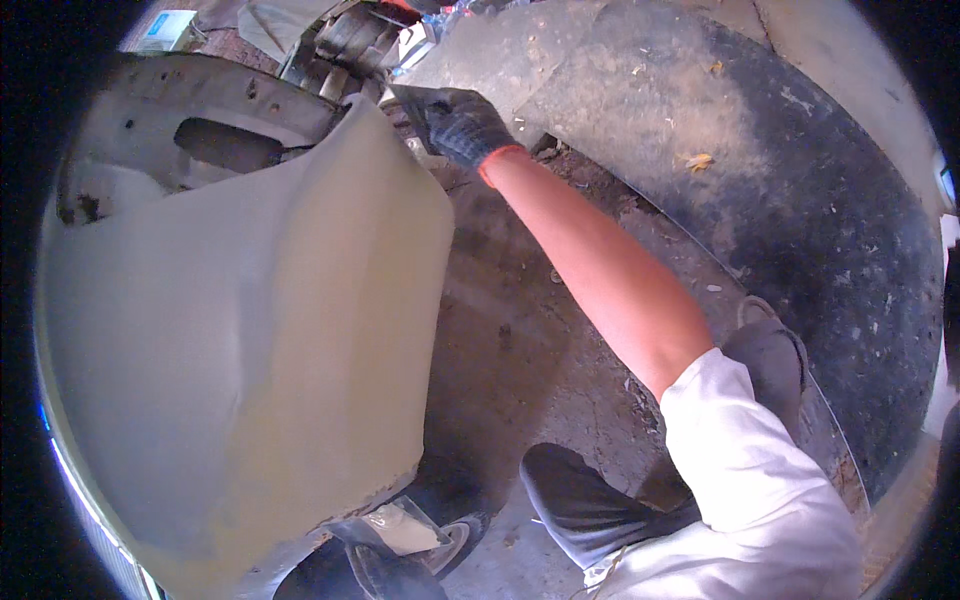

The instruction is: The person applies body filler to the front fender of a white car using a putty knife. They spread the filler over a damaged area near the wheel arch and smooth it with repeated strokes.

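Note:
My right hand [455, 125], in a dark grey glove with a red-orange cuff, is raised beside the upper corner of a large curved body panel [340, 300]. Its fingers are closed on a dark, thin, flat piece [410, 110], which looks like a sheet. The panel fills the left half of the view, coated in matte grey with a beige area, and has a slotted metal inner edge along its top. I cannot see my left hand. Under the panel's lower corner lies a clear plastic bag [400, 535] with something pale inside.
A big dark, scuffed sheet [800, 250] with yellowish scraps spans the right. Metal parts [340, 40], small boxes [415, 45] and a pale blue package [170, 30] sit at the back. My legs [570, 495] show below, above a dirty concrete floor [500, 350].

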### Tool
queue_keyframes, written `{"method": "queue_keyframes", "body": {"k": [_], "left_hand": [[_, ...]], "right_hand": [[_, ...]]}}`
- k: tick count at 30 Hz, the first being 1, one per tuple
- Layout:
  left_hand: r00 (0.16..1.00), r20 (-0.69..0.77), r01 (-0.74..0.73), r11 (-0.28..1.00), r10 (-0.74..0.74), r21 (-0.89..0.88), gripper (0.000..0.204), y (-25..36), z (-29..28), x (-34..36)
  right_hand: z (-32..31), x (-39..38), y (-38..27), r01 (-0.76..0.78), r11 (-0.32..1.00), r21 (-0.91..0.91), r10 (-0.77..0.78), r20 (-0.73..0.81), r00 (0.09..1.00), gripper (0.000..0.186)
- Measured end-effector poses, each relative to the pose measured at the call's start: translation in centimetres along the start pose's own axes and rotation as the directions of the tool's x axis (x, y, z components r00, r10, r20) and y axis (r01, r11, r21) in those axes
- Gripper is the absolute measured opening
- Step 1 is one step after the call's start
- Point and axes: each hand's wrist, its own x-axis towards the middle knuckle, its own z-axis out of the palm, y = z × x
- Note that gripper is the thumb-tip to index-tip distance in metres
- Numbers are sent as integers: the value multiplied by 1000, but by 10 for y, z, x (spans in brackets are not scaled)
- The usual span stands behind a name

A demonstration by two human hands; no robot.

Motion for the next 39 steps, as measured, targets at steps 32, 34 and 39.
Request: {"method": "queue_keyframes", "body": {"k": [32, 34, 39], "left_hand": [[995, 4, -102, 990, 102, 102, 57, -43, -13, -8], [994, -2, -108, 987, 109, 117, 58, -52, -17, -12], [981, 19, -193, 944, 195, 268, 58, -69, -32, -18]], "right_hand": [[86, -167, -56, 367, 912, -181, -408, -328, 852, 32], [99, -184, -59, 364, 916, -170, -401, -322, 858, 38], [130, -233, -72, 304, 928, -218, -359, -291, 887, 51]]}}
